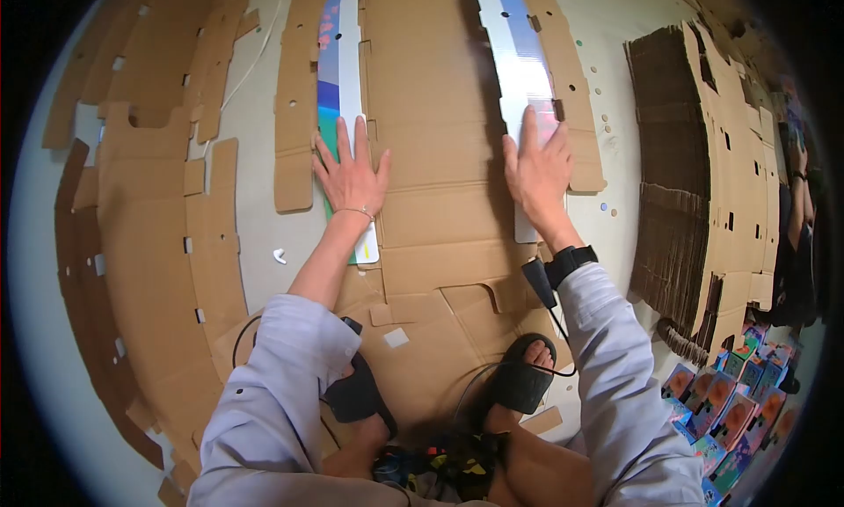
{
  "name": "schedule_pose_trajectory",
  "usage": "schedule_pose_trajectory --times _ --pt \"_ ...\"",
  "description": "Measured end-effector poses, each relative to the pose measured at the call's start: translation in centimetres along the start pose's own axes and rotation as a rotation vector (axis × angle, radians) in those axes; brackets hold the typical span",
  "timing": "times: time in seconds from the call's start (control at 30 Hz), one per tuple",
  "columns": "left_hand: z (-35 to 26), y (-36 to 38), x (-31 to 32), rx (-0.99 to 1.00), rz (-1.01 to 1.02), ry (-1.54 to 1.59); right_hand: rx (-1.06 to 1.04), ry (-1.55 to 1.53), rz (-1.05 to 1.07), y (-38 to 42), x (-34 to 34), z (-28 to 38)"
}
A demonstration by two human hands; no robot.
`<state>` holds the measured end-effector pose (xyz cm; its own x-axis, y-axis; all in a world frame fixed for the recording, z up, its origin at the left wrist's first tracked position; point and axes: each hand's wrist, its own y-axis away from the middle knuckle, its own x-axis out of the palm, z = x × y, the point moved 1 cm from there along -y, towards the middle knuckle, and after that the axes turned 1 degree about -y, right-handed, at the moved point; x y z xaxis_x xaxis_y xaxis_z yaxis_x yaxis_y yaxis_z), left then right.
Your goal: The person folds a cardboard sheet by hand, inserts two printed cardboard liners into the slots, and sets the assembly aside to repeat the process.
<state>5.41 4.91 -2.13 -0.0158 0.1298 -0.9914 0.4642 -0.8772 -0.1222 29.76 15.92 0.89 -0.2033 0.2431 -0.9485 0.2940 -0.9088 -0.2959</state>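
Observation:
A large flat sheet of brown cardboard [426,94] lies on the floor in front of me. Along its left side runs a glossy printed strip [328,63] in blue, green and white, and my left hand [352,173] lies flat on its lower part, fingers spread. A second printed strip [519,50], white and pale blue, runs along the right side. My right hand [541,173] rests palm down on it, fingers apart. Neither hand grips anything. Both strips have notched edges and small dark holes.
More cut cardboard [141,208] lies at the left. A tall stack of cardboard sheets [673,173] stands at the right, with colourful small boxes [725,410] below it. Another person's arm [797,199] shows at the far right. Black cables run near my sandalled feet.

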Motion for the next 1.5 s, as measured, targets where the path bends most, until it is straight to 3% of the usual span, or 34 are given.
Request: schedule_pose_trajectory --times 0.17,0.27,0.57,0.67,0.77,0.8,0.9,0.97,1.07,1.27,1.37,1.5 --pt "0.3 0.0 1.1 -0.009 0.015 0.050 0.047 -0.027 0.073 0.3 3.9 -4.0" --pt "-0.4 -0.4 1.3 -0.019 0.040 -0.088 0.047 0.029 0.034 0.1 4.3 -3.3" --pt "0.4 -2.6 1.7 -0.038 -0.070 0.109 0.101 -0.067 -0.069 -1.1 5.2 -3.9" --pt "1.9 -3.7 0.6 -0.160 0.014 0.484 0.147 -0.230 0.016 -1.7 4.1 -4.4" --pt "6.3 -4.6 3.3 -0.437 -0.192 0.964 0.242 -0.846 -0.005 -2.7 4.4 -6.5" --pt "8.1 -5.0 4.5 -0.460 -0.125 0.995 0.403 -0.922 0.146 -3.2 3.4 -7.3" --pt "10.5 -5.3 4.4 -0.554 0.131 1.079 0.609 -0.943 0.524 -4.2 -0.8 -7.5" --pt "8.9 -4.5 -0.2 -0.646 0.387 1.115 0.480 -0.912 0.489 -4.7 0.8 -8.9" --pt "8.4 -4.5 -0.8 -0.587 0.478 1.194 0.338 -0.807 0.448 -5.1 0.3 -8.7" --pt "5.4 -4.2 -2.4 -0.461 0.512 1.265 0.333 -0.606 0.365 -4.7 -2.8 -5.3" --pt "4.8 -4.2 -2.1 -0.458 0.471 1.196 0.449 -0.840 0.357 -4.3 -2.1 -5.6" --pt "4.4 -3.4 -1.3 -0.500 0.314 0.796 0.516 -1.128 0.522 -3.3 0.3 -6.0"
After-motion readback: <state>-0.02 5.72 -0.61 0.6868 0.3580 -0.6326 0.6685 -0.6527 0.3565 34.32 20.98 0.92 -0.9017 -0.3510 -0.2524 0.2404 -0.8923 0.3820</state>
